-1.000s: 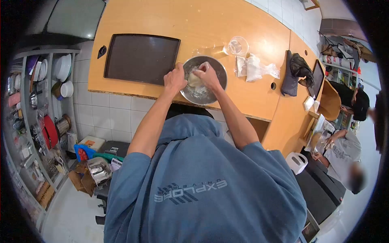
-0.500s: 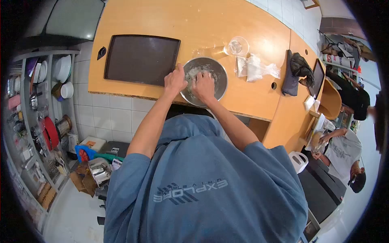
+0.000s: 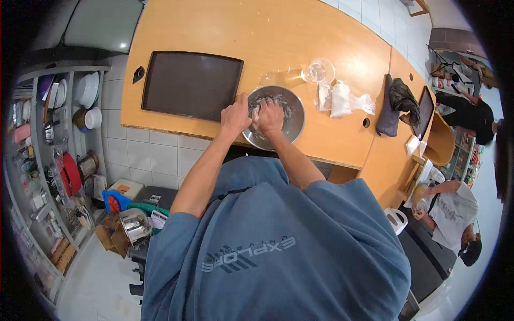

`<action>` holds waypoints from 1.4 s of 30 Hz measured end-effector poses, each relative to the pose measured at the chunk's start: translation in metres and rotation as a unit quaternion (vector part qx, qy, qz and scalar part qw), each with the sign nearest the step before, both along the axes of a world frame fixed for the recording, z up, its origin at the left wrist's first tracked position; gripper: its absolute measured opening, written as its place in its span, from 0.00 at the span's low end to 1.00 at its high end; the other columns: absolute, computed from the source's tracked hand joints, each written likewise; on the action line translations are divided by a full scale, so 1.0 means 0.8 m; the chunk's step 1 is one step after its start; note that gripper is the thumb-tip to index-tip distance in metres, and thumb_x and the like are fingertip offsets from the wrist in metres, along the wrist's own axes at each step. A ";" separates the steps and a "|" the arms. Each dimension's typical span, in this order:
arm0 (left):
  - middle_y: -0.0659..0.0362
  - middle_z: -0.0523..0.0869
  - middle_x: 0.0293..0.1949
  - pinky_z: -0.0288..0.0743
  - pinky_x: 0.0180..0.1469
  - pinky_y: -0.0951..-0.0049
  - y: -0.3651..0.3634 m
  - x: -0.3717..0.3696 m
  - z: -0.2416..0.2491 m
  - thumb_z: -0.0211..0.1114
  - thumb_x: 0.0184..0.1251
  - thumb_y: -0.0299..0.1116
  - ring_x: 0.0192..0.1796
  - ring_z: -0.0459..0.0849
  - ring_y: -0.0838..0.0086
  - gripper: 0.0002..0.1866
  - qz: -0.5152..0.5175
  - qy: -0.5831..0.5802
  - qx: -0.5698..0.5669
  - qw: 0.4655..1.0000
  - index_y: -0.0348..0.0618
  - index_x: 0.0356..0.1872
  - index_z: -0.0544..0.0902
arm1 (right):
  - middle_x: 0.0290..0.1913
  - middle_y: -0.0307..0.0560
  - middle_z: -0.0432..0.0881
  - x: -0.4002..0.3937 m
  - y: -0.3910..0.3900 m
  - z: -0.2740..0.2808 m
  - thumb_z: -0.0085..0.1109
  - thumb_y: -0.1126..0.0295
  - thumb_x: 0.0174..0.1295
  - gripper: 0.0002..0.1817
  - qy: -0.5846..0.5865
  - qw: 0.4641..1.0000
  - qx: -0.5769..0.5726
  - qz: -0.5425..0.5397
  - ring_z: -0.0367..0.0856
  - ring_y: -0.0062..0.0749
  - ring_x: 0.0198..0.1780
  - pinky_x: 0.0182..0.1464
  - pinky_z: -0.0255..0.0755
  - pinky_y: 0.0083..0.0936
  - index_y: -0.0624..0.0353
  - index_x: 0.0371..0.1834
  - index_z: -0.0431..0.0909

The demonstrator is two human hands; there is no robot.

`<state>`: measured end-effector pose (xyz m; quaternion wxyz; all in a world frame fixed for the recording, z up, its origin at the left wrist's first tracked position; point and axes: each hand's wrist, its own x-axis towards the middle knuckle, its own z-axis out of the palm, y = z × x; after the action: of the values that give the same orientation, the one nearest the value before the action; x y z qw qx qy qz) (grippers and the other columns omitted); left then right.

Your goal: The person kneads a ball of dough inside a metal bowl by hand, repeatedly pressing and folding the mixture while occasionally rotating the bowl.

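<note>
A round steel mixing bowl (image 3: 293, 127) sits at the front edge of the wooden table. My left hand (image 3: 235, 115) is closed on the bowl's left rim. Inside the bowl, my right hand (image 3: 268, 116) has its fingers curled down into a pale, sticky-looking dough (image 3: 256, 116). The fingertips are partly hidden in it, and whitish smears cling to the bowl's inner wall. Just left of my left hand lies a dark rectangular baking tray (image 3: 191, 85).
Behind the bowl stand a clear plastic cup (image 3: 321, 70) and plastic bags of white powder (image 3: 345, 100). A dark pouch (image 3: 386, 107) and a black bag (image 3: 404, 99) lie farther right. Shelves of kitchenware (image 3: 69, 134) line the left. A seated person (image 3: 452, 208) is at far right.
My right hand has shifted slightly within the bowl, its fingers more bunched towards the left side. My left hand stays on the rim. The whole view has moved a little.
</note>
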<state>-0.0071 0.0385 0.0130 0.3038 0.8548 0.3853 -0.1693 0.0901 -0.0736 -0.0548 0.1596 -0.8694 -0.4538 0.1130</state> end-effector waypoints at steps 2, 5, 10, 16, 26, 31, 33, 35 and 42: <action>0.35 0.88 0.37 0.81 0.48 0.42 0.000 0.001 0.008 0.66 0.58 0.30 0.43 0.89 0.38 0.28 -0.008 0.004 -0.002 1.000 0.35 0.58 0.66 | 0.43 0.56 0.85 0.006 0.007 -0.003 0.58 0.56 0.59 0.17 0.013 1.000 -0.028 -0.005 0.83 0.51 0.48 0.51 0.78 0.46 0.57 0.38 0.86; 0.34 0.88 0.37 0.82 0.48 0.42 -0.001 -0.001 0.006 0.66 0.57 0.29 0.44 0.89 0.38 0.29 -0.014 0.001 0.013 1.000 0.34 0.59 0.66 | 0.41 0.56 0.85 0.008 0.011 -0.007 0.58 0.56 0.59 0.17 0.050 0.998 -0.040 -0.022 0.84 0.51 0.47 0.52 0.78 0.46 0.58 0.37 0.87; 0.36 0.88 0.38 0.82 0.48 0.45 -0.007 0.000 0.001 0.67 0.55 0.28 0.45 0.89 0.40 0.28 0.021 -0.008 0.012 1.000 0.35 0.57 0.67 | 0.36 0.56 0.85 0.012 0.012 0.003 0.60 0.59 0.59 0.15 0.050 0.999 0.018 -0.012 0.83 0.53 0.43 0.47 0.78 0.50 0.60 0.33 0.86; 0.35 0.88 0.40 0.82 0.50 0.45 -0.009 0.000 -0.003 0.66 0.57 0.29 0.46 0.88 0.40 0.27 0.038 -0.023 0.019 0.999 0.33 0.57 0.67 | 0.34 0.59 0.81 -0.014 -0.024 0.039 0.65 0.68 0.58 0.07 0.026 0.988 0.150 0.023 0.80 0.57 0.41 0.43 0.74 0.52 0.61 0.31 0.82; 0.35 0.88 0.43 0.82 0.51 0.46 -0.009 -0.003 -0.008 0.71 0.57 0.34 0.49 0.88 0.42 0.35 0.029 0.004 0.017 0.999 0.30 0.63 0.65 | 0.38 0.59 0.84 -0.043 -0.039 0.039 0.56 0.60 0.66 0.14 0.006 0.999 0.046 -0.005 0.83 0.55 0.44 0.44 0.78 0.51 0.61 0.36 0.82; 0.37 0.89 0.43 0.83 0.51 0.47 -0.009 -0.003 -0.001 0.72 0.58 0.36 0.49 0.88 0.43 0.32 0.021 0.012 0.016 1.000 0.32 0.59 0.66 | 0.39 0.61 0.85 -0.037 -0.028 0.010 0.54 0.59 0.68 0.16 0.032 0.999 0.004 -0.008 0.85 0.57 0.44 0.46 0.80 0.53 0.61 0.35 0.83; 0.37 0.89 0.42 0.83 0.51 0.47 -0.008 -0.002 -0.001 0.71 0.58 0.35 0.48 0.89 0.42 0.30 0.017 0.015 0.023 0.999 0.33 0.58 0.67 | 0.40 0.62 0.87 -0.030 -0.018 0.007 0.54 0.59 0.67 0.17 0.040 0.999 -0.007 -0.030 0.86 0.60 0.42 0.45 0.80 0.53 0.62 0.34 0.84; 0.37 0.89 0.41 0.83 0.50 0.47 -0.008 -0.001 0.004 0.70 0.59 0.34 0.47 0.89 0.43 0.29 0.008 0.015 0.027 0.999 0.34 0.58 0.67 | 0.43 0.65 0.87 -0.010 0.009 0.036 0.52 0.57 0.68 0.20 0.130 0.983 -0.117 -0.048 0.86 0.62 0.46 0.47 0.80 0.54 0.63 0.37 0.85; 0.38 0.89 0.40 0.83 0.50 0.48 -0.010 0.005 0.013 0.68 0.59 0.30 0.47 0.90 0.44 0.28 0.010 0.016 0.029 0.999 0.33 0.58 0.68 | 0.43 0.70 0.87 0.010 0.015 0.030 0.57 0.43 0.65 0.32 0.182 0.962 -0.121 -0.165 0.87 0.64 0.49 0.53 0.80 0.54 0.66 0.51 0.85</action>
<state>-0.0031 0.0309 0.0235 0.2744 0.8565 0.4032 -0.1692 0.0984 -0.0619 -0.0307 0.1500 -0.9098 -0.2502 0.2952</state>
